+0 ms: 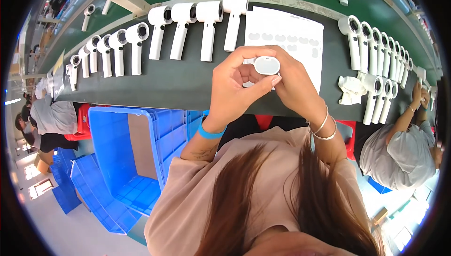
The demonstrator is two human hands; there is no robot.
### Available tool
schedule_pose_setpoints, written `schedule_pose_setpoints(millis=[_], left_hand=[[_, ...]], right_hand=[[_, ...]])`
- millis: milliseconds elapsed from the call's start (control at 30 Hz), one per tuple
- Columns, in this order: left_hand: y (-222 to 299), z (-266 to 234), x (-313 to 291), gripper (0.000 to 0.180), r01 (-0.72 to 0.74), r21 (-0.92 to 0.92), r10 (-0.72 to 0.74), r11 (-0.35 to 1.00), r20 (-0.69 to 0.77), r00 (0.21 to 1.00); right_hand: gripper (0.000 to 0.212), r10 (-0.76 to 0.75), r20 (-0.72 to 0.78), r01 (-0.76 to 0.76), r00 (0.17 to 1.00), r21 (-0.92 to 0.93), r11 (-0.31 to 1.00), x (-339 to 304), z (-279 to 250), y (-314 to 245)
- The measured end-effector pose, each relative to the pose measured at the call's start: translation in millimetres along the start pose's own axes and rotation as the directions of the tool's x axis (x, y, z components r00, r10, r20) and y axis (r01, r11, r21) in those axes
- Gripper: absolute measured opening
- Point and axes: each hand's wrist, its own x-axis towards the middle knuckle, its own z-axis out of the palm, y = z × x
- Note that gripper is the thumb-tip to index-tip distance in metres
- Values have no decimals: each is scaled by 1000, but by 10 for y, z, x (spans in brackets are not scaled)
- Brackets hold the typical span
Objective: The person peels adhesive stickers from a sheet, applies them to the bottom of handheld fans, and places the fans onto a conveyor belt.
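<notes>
Above the table's near edge, I hold a white handheld fan with the oval end of its handle facing up toward me. A pale grey oval covers most of that end. My left hand curls around it, with the thumb stretched across to its near side. From the right, my right hand closes around the same fan; most of its fingers and the fan's head are hidden. Just beyond my hands lies a white sheet bearing rows of grey oval stickers.
White handheld fans line the dark table on the left, and another row stands on the right. A crumpled white cloth lies near the right row. Blue crates stand at lower left. Co-workers sit on both sides.
</notes>
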Motion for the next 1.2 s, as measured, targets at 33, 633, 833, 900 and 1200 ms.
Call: schedule_pose_setpoints(millis=[33, 633, 833, 900, 1200], left_hand=[[24, -11, -1, 35, 11, -3, -10, 1000, 28, 1000], [109, -623, -162, 25, -607, 320, 665, 728, -113, 738], [-26, -775, -372, 25, -442, 313, 500, 841, -136, 855], [-69, -820, -431, 25, -431, 389, 525, 814, -176, 833], [-143, -746, -400, 19, -310, 436, 428, 845, -202, 881]], right_hand=[[35, 51, 33, -51, 998, 12, 999, 3, -27, -43], [47, -436, 170, 451, 884, -556, 698, 1418, -136, -93], [34, -356, 317, 454, 879, -783, 426, 2848, 87, 1373], [40, -227, 330, 396, 917, -830, 392, 3027, 194, 1708], [36, -311, -3, 266, 950, -513, 816, 2128, -193, 1326]])
